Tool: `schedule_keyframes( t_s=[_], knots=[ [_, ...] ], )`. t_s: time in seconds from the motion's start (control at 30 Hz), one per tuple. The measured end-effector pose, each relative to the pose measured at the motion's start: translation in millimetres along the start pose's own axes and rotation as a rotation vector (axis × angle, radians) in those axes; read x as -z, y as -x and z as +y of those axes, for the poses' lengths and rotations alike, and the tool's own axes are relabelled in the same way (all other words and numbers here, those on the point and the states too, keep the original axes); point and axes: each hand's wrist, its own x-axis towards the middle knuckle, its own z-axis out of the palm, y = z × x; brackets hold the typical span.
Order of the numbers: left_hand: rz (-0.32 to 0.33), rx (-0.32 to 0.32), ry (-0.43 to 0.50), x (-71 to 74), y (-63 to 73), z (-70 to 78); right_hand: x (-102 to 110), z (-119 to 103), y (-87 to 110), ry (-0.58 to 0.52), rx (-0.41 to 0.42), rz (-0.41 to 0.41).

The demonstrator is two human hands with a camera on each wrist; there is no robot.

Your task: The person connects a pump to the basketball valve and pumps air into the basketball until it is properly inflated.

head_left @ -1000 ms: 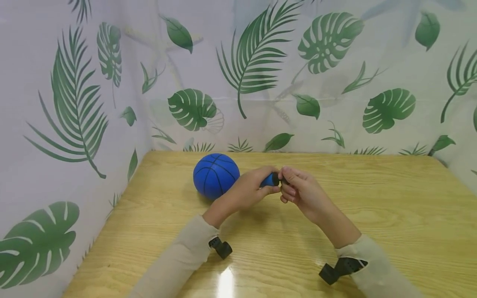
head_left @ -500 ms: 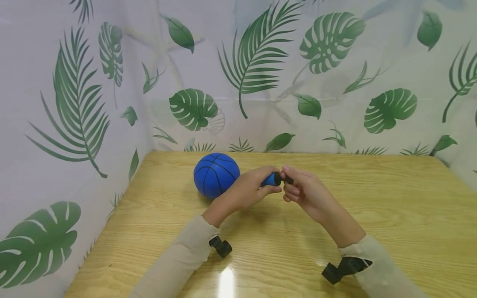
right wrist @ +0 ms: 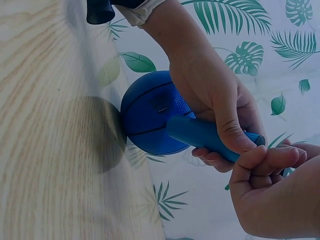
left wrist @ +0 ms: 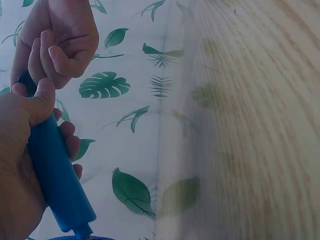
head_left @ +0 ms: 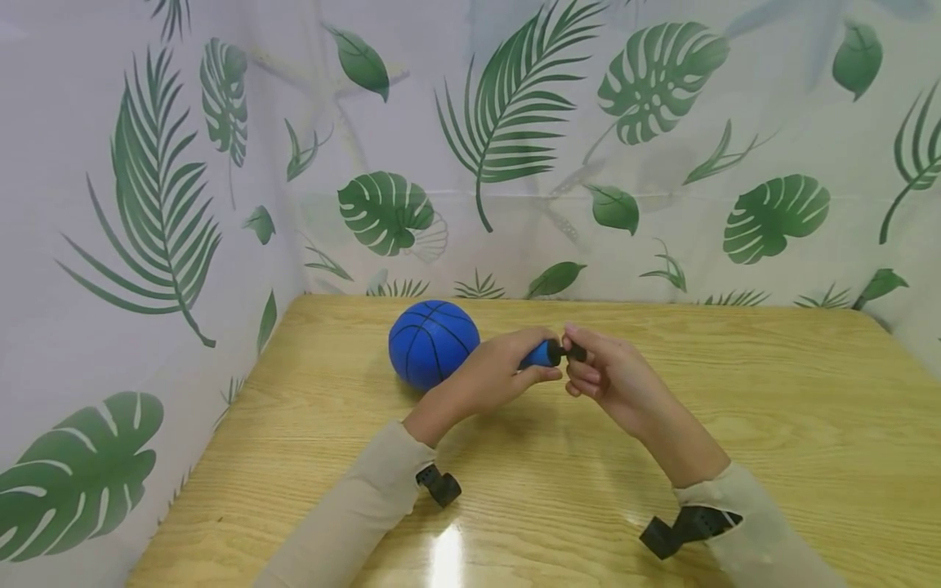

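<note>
My left hand (head_left: 500,371) grips the blue barrel of a small hand pump (left wrist: 60,175), its fingers and thumb wrapped round it. From the barrel's black end a short dark rod runs to a black handle (head_left: 577,353), which my right hand (head_left: 617,380) pinches between thumb and fingers. A blue basketball with black seams (head_left: 432,343) sits on the table just beyond my left hand. In the left wrist view the pump's narrow nozzle (left wrist: 83,231) points down at the ball's edge; whether it enters the ball I cannot tell.
Below lies a wood-grain table (head_left: 735,408), its far edge against a white backdrop with green leaf prints (head_left: 515,253). The backdrop also stands along the left side. A black wrist camera (head_left: 441,485) is strapped on each beige sleeve (head_left: 367,498).
The right hand has drawn slightly to the right with the handle, and more of the rod shows. The left hand keeps its grip. The whole head view has shifted a little.
</note>
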Motion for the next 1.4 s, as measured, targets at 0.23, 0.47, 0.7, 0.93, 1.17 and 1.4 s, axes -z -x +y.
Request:
schedule_keyframes(
  t_s=[0.23,0.47,0.7,0.93,1.17,1.4],
  knots=[
    [0.0,0.005,-0.016,-2.3,-0.7,-0.3,0.1,0.3,0.3,0.001,-0.005,0.005],
    [-0.006,0.001,-0.041,-9.3,-2.3,-1.8,1.5,4.3,-2.0,-0.045,-0.045,0.031],
    [-0.005,0.023,-0.044,-10.8,-0.7,-0.7,5.0,8.5,-4.2,-0.039,-0.043,0.011],
    [0.022,-0.011,-0.034,-10.9,-0.9,0.6,5.5,11.7,-4.1,0.027,0.05,-0.074],
    [0.035,-0.023,-0.034,-10.8,-1.4,2.5,0.8,11.8,-2.8,0.064,0.073,-0.044],
    [0.033,0.013,-0.006,-4.1,-2.7,2.5,10.0,-8.6,4.0,0.022,0.072,-0.046]
  ],
)
